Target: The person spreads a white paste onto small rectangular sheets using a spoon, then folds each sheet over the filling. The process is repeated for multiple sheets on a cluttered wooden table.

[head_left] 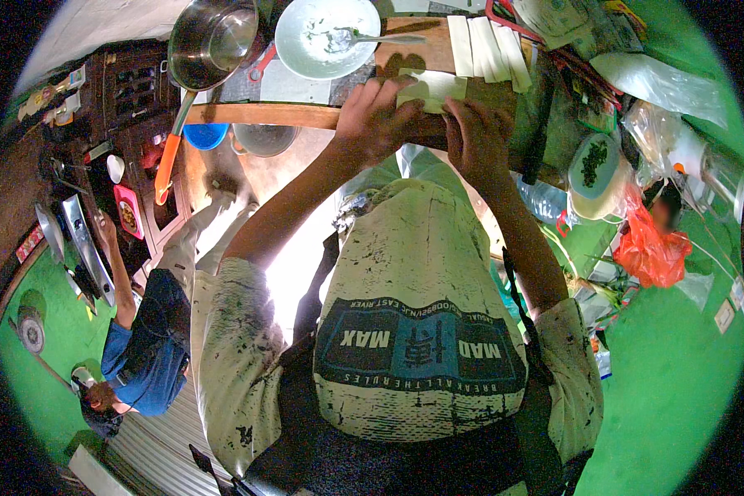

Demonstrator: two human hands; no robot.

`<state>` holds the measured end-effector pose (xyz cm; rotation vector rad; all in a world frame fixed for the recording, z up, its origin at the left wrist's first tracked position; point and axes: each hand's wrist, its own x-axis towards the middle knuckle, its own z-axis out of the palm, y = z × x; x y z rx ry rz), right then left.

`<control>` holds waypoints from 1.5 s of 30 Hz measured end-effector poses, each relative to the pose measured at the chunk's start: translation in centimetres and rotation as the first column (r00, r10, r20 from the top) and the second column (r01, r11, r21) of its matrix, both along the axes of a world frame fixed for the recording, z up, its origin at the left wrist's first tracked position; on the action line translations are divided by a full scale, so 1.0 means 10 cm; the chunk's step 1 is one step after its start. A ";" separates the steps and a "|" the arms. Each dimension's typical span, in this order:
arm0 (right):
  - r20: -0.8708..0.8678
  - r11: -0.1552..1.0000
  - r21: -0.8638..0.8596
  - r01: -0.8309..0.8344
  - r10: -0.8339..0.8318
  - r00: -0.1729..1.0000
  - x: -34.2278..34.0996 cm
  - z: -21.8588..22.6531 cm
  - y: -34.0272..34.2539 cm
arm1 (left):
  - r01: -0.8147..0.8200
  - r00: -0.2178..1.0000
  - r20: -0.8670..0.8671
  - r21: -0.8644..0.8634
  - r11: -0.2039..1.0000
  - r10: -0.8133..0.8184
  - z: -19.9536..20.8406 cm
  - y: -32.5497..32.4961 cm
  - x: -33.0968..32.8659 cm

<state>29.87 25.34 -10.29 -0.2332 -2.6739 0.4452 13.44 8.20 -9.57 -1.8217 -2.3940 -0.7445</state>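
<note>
My left hand (372, 118) and my right hand (477, 136) meet at the near edge of a wooden board (401, 58). Between them lies a pale, flat, dough-like sheet (432, 88). The left fingers pinch its left end, while the right fingertips are curled onto its lower right corner. Just beyond the right hand, several pale strips (489, 51) rest side by side on the board. To the far left of the sheet stands a white bowl (293, 62) with a pale mixture and a spoon (388, 39) in it. My palms are turned out of sight.
A steel pan (215, 45) with an orange handle (168, 165) overhangs the table's left edge. At right are a container of chopped greens (593, 161), plastic bags and a red bag (649, 244). Another person in a blue shirt (153, 347) works at a counter on the left.
</note>
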 end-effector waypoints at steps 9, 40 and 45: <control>-0.049 0.981 -0.179 0.073 -0.083 0.995 -0.34 0.07 0.20 | -0.091 0.994 -0.053 0.117 0.989 0.098 -0.01 0.22 -0.11; 0.025 0.997 -0.014 -0.071 0.071 0.997 -0.10 0.01 0.21 | 0.059 0.990 -0.121 -0.097 0.994 -0.070 -0.01 0.07 -0.20; 0.086 0.992 -0.006 -0.126 0.126 0.988 0.07 -0.16 0.17 | 0.096 0.980 -0.167 -0.061 0.994 -0.105 0.00 -0.01 -0.23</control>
